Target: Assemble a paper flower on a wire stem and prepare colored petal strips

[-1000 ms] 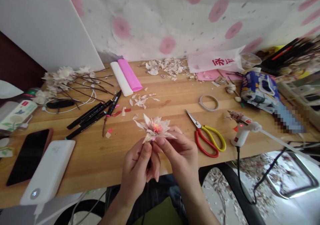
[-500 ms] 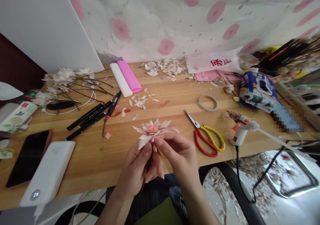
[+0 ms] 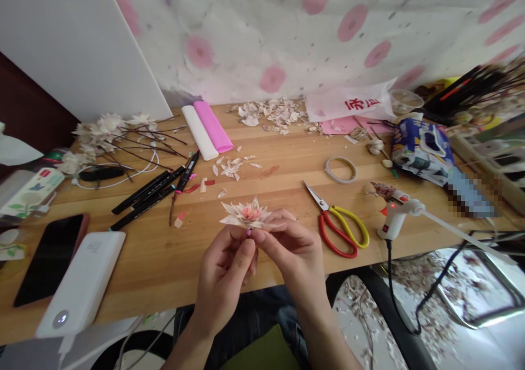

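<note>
A handmade flower [image 3: 250,212] with pale pointed petals and a pink centre is held upright between my two hands, above the table's front part. My left hand [image 3: 225,263] is closed, its thumb and fingers pinching just under the bloom. From the other side my right hand [image 3: 293,244] grips the base, thumb against a small pink band, with its bent fingers behind the petals. The stem below is mostly hidden by the hands. Scissors [image 3: 338,222] with red and yellow handles lie to the right, blades apart. Loose petals [image 3: 230,167] are scattered beyond the flower.
A white glue gun [image 3: 396,217] stands at the right, its cord over the edge. Behind the scissors is a tape roll [image 3: 341,169]. Black markers [image 3: 150,192], crepe paper rolls [image 3: 212,126], finished flowers [image 3: 109,132], a phone [image 3: 51,258] and a power bank [image 3: 82,282] occupy the left.
The flower has tipped so its petals show more from the side. My left hand has shifted its fingers up under the bloom; the right has hardly moved.
</note>
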The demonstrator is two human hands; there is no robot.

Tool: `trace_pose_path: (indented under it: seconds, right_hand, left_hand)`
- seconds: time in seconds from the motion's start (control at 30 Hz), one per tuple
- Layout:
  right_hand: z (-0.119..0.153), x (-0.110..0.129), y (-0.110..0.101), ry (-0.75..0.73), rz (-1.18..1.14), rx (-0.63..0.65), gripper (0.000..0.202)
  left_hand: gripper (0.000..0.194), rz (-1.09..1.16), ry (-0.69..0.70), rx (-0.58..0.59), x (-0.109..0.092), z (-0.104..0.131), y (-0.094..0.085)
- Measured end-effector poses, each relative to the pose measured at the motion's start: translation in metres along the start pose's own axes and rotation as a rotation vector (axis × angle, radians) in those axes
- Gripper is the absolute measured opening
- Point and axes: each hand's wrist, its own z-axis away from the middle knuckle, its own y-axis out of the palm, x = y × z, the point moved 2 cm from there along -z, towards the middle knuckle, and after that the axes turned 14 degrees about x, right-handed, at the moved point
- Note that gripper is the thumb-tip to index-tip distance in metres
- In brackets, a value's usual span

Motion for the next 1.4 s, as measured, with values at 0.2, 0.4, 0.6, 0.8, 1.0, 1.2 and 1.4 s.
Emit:
trace_pose_path:
  seconds: [0.2,0.4,0.6,0.8,1.0,1.2,1.4]
  right_hand:
    - [0.002,-0.002,-0.003,-0.017,-0.017,-0.028,0.009]
    - [0.002,-0.003,-0.006,0.020,-0.073,-0.007,0.008]
    - [-0.002,-0.014,-0.011,0.165,-0.380,-0.017,0.015]
    - [-0.007,-0.018,-0.015,0.235,-0.562,-0.033,0.021]
    - [-0.008,-0.017,-0.013,0.235,-0.652,0.043,0.028]
    - [-0.009,-0.018,-0.012,0.258,-0.715,0.054,0.025]
    - [-0.008,-0.020,-0.011,0.221,-0.703,0.093,0.032]
  left_hand:
    - [0.021,-0.106,0.086,-0.072,0.000,0.002,0.007]
    - [0.007,-0.217,0.231,-0.023,0.001,0.004,0.007]
    - [0.002,-0.218,0.338,-0.124,-0.003,0.001,-0.003]
    - [0.003,-0.162,0.376,-0.149,-0.009,-0.002,-0.019]
    - [0.001,-0.127,0.341,-0.147,-0.008,-0.003,-0.022]
    - [0.003,-0.113,0.267,-0.117,-0.001,-0.003,-0.011]
    - [0.006,-0.027,0.186,-0.062,0.005,-0.003,0.000]
